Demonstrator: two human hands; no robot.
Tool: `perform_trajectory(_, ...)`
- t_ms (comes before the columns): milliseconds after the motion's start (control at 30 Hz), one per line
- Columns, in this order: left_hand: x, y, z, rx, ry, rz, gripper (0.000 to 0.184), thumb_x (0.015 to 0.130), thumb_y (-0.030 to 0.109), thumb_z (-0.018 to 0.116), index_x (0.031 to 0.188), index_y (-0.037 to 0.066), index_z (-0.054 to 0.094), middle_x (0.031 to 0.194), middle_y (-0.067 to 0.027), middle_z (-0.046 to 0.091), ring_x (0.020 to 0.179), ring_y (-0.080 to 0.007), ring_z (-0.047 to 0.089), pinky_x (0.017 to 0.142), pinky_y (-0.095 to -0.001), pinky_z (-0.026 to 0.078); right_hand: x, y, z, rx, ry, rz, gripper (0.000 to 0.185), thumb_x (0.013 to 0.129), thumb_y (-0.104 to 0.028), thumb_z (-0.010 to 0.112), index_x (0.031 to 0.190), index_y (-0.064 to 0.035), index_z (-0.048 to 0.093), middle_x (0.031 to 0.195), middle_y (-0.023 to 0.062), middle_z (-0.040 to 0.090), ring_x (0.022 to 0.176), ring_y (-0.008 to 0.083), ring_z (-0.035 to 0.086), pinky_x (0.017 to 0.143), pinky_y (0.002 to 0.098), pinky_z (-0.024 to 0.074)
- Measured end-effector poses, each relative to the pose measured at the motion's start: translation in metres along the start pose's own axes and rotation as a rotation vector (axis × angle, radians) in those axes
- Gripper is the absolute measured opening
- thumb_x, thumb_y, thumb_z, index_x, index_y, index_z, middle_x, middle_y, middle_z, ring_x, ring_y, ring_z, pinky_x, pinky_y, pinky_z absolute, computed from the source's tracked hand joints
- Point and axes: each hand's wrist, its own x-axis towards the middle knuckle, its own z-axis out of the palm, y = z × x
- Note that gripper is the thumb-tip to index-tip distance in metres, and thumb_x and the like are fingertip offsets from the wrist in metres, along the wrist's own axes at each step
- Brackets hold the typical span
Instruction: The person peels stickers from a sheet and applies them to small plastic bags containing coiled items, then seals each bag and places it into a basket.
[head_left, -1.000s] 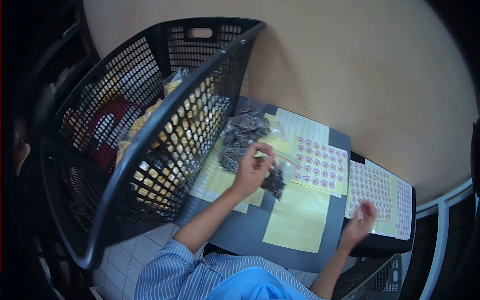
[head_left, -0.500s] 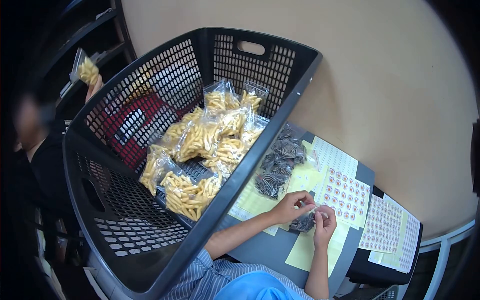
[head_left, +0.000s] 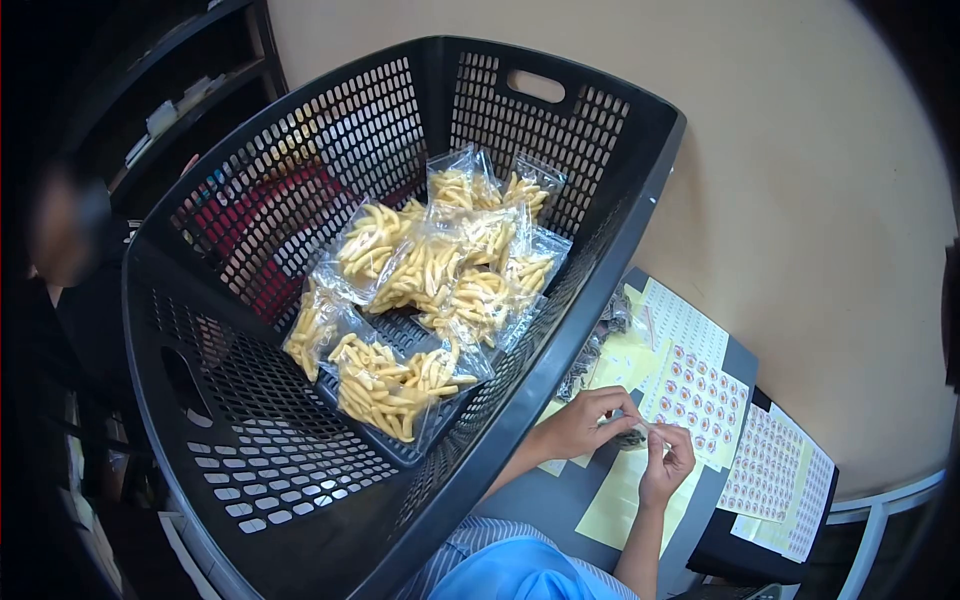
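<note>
Over the grey table (head_left: 520, 507), my left hand (head_left: 590, 422) and my right hand (head_left: 667, 463) pinch the top edge of a small clear bag of dark coiled pieces (head_left: 630, 438). The bag hangs mostly behind my left fingers. Beneath my hands lies a yellow sheet (head_left: 615, 500). Just behind them is a sheet of round orange-and-white stickers (head_left: 700, 400). More bags of dark coils (head_left: 615, 315) are partly hidden by the basket rim.
A large black basket (head_left: 530, 400) holding several clear bags of yellow snack pieces (head_left: 385, 385) fills the left and centre. Further sticker sheets (head_left: 765, 465) lie at the right. Beyond the basket, at far left, are a person (head_left: 60, 235) and dark shelves (head_left: 165, 120).
My hands came together and took hold of the bag's top edge. The view has swung left, showing more of the basket. The person's raised hand with a snack bag has gone behind the basket.
</note>
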Motion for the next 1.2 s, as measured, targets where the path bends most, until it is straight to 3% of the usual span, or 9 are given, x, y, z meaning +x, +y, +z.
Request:
perform_trajectory(267,-0.009,0.005,-0.028,0.068,-0.004,-0.062,0.010,0.077,0.004,0.054,0.084,0.000,0.060,0.081,-0.0108,0.059,0.077,-0.0220,0.057,0.070,-0.0299,0.044,0.009,-0.001,-0.011,-0.129,-0.178,-0.009,0.005,0.067,0.001,0.063,0.070,-0.0028,0.063,0.075,0.0089,0.063,0.074,0.0196,0.060,0.085,0.0374,0.0347)
perform_trajectory(333,-0.008,0.007,-0.032,0.124,0.060,-0.070,0.010,0.075,0.001,0.056,0.083,0.000,0.062,0.079,-0.0098,0.061,0.076,-0.0175,0.057,0.068,-0.0269,0.045,0.012,-0.002,-0.008,-0.141,-0.136,-0.024,0.003,0.066,0.001,0.064,0.068,-0.0018,0.063,0.074,0.0098,0.063,0.072,0.0185,0.059,0.080,0.0334,0.0381)
perform_trajectory(467,0.006,-0.010,-0.023,-0.138,0.073,-0.060,0.005,0.074,0.003,0.058,0.078,0.000,0.060,0.078,-0.0073,0.059,0.075,-0.0141,0.056,0.068,-0.0244,0.043,0.013,-0.006,0.003,0.435,-0.118,0.312,0.005,0.078,-0.001,0.056,0.078,0.0040,0.057,0.074,0.0058,0.056,0.069,0.0122,0.057,0.065,0.0232,0.0440)
perform_trajectory(500,0.009,-0.014,-0.018,-0.354,0.084,-0.053,0.004,0.074,0.003,0.059,0.076,0.000,0.058,0.078,-0.0062,0.059,0.074,-0.0127,0.055,0.069,-0.0236,0.042,0.014,-0.009,0.010,0.419,-0.109,0.305,0.005,0.079,-0.001,0.054,0.078,0.0033,0.056,0.074,0.0049,0.055,0.069,0.0112,0.055,0.064,0.0223,0.0432)
perform_trajectory(733,0.011,-0.027,0.000,-0.381,-0.030,-0.243,0.011,0.081,0.008,0.051,0.076,0.000,0.057,0.076,-0.0047,0.056,0.073,-0.0097,0.052,0.068,-0.0240,0.040,0.018,-0.001,0.010,0.252,-0.099,0.217,0.004,0.078,0.000,0.054,0.078,0.0041,0.056,0.076,0.0059,0.053,0.067,0.0124,0.059,0.061,0.0215,0.0481)
perform_trajectory(900,-0.002,-0.038,0.002,-0.715,-0.174,-0.438,0.027,0.087,0.012,0.041,0.107,-0.003,0.049,0.102,-0.0111,0.056,0.100,-0.0168,0.051,0.086,-0.0290,0.039,0.011,0.015,0.000,0.344,-0.003,0.348,0.006,0.080,-0.002,0.054,0.077,0.0027,0.054,0.073,0.0049,0.052,0.061,0.0113,0.058,0.054,0.0210,0.0488)
perform_trajectory(1000,-0.005,-0.040,0.019,-0.473,-0.169,-0.349,0.026,0.087,0.012,0.041,0.107,-0.003,0.049,0.102,-0.0098,0.056,0.101,-0.0160,0.050,0.086,-0.0288,0.039,0.007,0.020,-0.008,0.403,0.047,0.449,0.005,0.081,-0.003,0.052,0.080,0.0014,0.052,0.073,0.0041,0.052,0.062,0.0107,0.057,0.054,0.0209,0.0480)
perform_trajectory(1133,-0.007,-0.052,0.022,-0.411,-0.046,-0.336,0.022,0.087,0.012,0.042,0.102,-0.001,0.050,0.093,-0.0080,0.058,0.088,-0.0134,0.054,0.078,-0.0262,0.043,0.009,0.019,-0.012,0.289,0.023,0.338,0.012,0.081,-0.004,0.052,0.091,0.0022,0.052,0.082,0.0070,0.052,0.068,0.0109,0.056,0.057,0.0217,0.0460)
perform_trajectory(1200,-0.001,-0.047,0.010,-0.776,0.203,-0.395,0.020,0.088,0.014,0.039,0.096,0.001,0.051,0.086,-0.0071,0.058,0.081,-0.0127,0.055,0.073,-0.0244,0.044,0.016,0.011,-0.014,0.412,0.168,0.315,0.018,0.081,-0.005,0.052,0.098,0.0017,0.052,0.089,0.0067,0.051,0.074,0.0118,0.056,0.059,0.0213,0.0457)
